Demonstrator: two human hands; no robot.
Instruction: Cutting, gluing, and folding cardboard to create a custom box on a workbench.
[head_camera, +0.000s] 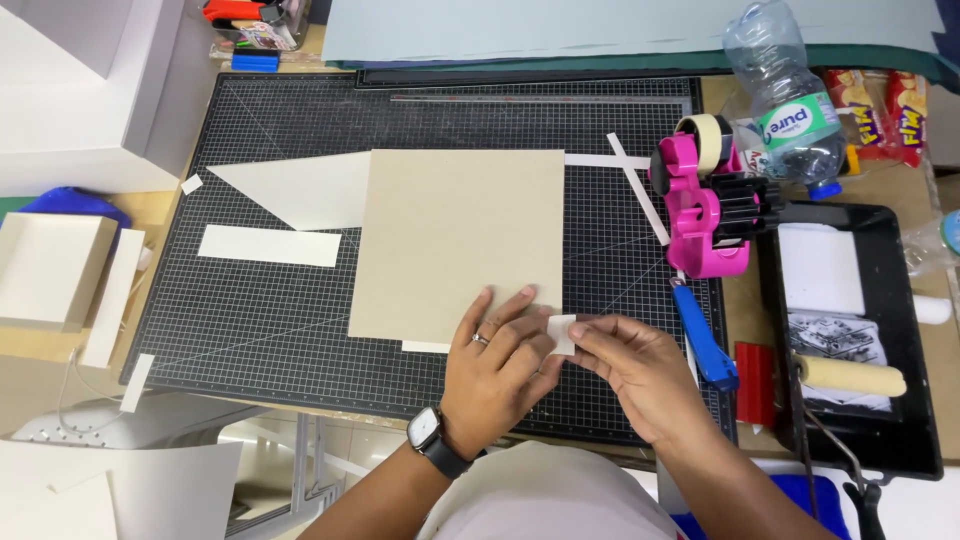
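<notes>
While the left hand (497, 362) lies with its fingers spread and pressed flat on the lower right corner of a large rectangular sheet of grey-brown cardboard (455, 240), the right hand (632, 362) pinches a small white piece of tape or paper (562, 334) between thumb and fingertips, just off that same corner; whether the scrap is tape or paper is hard to make out, and part of it is hidden behind the fingers of both hands. The cardboard rests on a black gridded cutting mat (270, 330) on the desk, and it covers part of a white triangular paper offcut (300, 190) at its left edge and one end of a thin white strip (606, 161) at its upper right. A white rectangular paper strip (268, 245) lies apart on the mat to the left. Just beyond the mat's right edge stands a pink tape dispenser (700, 205) with a roll of pale tape on top, and a blue-handled tool (703, 335) lies below it, its tip hidden under the dispenser. Farther right, a black tray (900, 300) holds a foam paint roller (850, 375). A clear plastic bottle (790, 95) lies at the top right, its upper end cut off by the frame.
</notes>
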